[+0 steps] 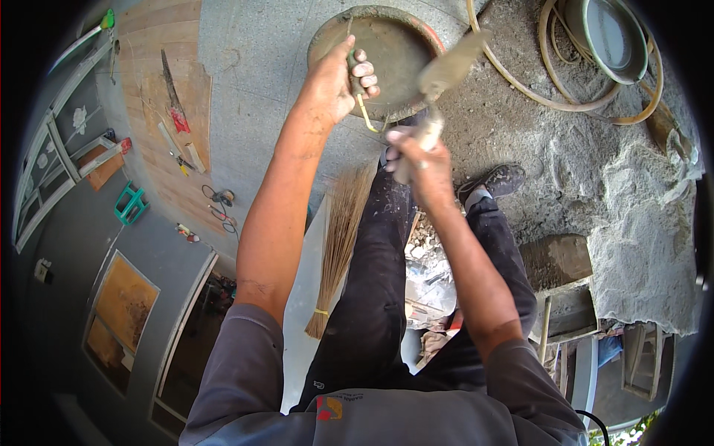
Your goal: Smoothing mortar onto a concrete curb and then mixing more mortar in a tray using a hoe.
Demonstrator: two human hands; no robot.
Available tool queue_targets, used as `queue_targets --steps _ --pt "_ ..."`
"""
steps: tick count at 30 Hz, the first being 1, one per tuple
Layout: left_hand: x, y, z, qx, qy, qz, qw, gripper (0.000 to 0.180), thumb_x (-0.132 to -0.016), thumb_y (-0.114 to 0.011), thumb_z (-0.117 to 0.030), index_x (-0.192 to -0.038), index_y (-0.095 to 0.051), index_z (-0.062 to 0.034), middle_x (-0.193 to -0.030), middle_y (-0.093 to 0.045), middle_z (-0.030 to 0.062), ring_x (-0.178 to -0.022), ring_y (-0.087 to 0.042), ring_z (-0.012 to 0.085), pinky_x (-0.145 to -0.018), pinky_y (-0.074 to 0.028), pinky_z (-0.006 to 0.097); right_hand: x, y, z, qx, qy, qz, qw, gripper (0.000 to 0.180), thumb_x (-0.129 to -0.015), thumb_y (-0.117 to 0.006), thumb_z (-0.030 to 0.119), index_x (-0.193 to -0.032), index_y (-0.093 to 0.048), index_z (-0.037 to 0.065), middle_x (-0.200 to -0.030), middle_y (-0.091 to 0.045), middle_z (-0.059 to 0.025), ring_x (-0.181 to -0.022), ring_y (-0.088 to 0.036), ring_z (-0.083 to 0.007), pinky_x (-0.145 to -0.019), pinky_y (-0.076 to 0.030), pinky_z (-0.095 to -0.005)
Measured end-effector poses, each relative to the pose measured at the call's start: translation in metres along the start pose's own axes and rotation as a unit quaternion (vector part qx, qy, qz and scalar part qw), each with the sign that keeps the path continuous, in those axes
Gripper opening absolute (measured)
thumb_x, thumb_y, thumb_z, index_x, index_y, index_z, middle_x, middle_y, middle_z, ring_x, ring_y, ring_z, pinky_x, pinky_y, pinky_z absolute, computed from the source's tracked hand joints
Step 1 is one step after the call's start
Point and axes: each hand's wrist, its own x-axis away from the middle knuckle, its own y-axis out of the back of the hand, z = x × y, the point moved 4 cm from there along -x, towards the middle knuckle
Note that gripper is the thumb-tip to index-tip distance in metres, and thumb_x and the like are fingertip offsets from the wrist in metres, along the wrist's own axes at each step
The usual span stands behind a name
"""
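My left hand (336,82) is closed around a slim tool (362,111) with a dark grip. Its yellow bent end sticks out below my fingers; most of the grip is hidden. My right hand (425,160) grips the pale handle of a trowel (455,65), whose mud-coated blade points up and right, smeared by motion. Beneath both hands lies a round, shallow basin (323,33), its inside coated grey-brown. The trowel blade crosses over its right rim, and my left hand is over its left part.
A bundled stick broom (343,234) lies left of my legs. At upper right are a coiled hose (513,78) and a bucket (617,41). Grey sand (639,238) is heaped at right. A handsaw (175,100) and a green stool (132,204) are at left.
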Motion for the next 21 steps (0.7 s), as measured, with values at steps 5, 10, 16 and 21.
queue_targets --steps 5,10,16,21 --pt "-0.004 -0.012 0.006 -0.102 -0.062 -0.102 0.988 0.054 -0.103 -0.044 -0.059 -0.081 -0.046 -0.0095 -0.057 -0.042 -0.0001 -0.049 -0.043 0.0142 -0.047 -0.04 0.03 -0.022 -0.034 -0.029 -0.108 0.079 0.008 0.991 0.025 -0.085 -0.078 0.015 -0.1 -0.063 0.001 -0.079 -0.065 -0.0046 -0.067 -0.062 -0.0124 -0.058 -0.052 -0.0271" --pt "-0.002 -0.005 0.014 -0.117 -0.149 -0.119 0.975 0.057 -0.103 -0.038 -0.063 -0.079 -0.044 -0.0105 -0.06 -0.037 -0.0007 -0.052 -0.04 0.0127 -0.05 -0.039 0.03 -0.031 -0.026 -0.031 -0.061 0.069 0.011 0.996 0.019 -0.083 -0.078 0.009 -0.092 -0.063 0.001 -0.074 -0.064 -0.0063 -0.062 -0.06 -0.0144 -0.058 -0.049 -0.0287" --pt "0.011 -0.007 0.045 -0.166 -0.2 -0.118 0.958 0.064 -0.1 -0.037 -0.068 -0.071 -0.041 -0.0119 -0.057 -0.039 -0.0007 -0.05 -0.043 0.0117 -0.045 -0.037 0.028 -0.035 -0.017 -0.029 -0.031 0.07 0.015 0.997 0.018 -0.084 -0.078 0.009 -0.089 -0.063 0.0 -0.069 -0.063 -0.0055 -0.058 -0.059 -0.0141 -0.058 -0.049 -0.0284" --pt "0.033 0.023 0.062 -0.216 -0.24 -0.14 0.936 0.063 -0.103 -0.035 -0.061 -0.068 -0.044 -0.0097 -0.055 -0.044 0.0008 -0.048 -0.042 0.0105 -0.043 -0.034 0.027 -0.044 -0.022 -0.037 0.042 0.073 0.105 0.991 0.021 -0.088 -0.075 0.012 -0.096 -0.062 -0.002 -0.076 -0.066 -0.0078 -0.061 -0.061 -0.0147 -0.058 -0.051 -0.0282"
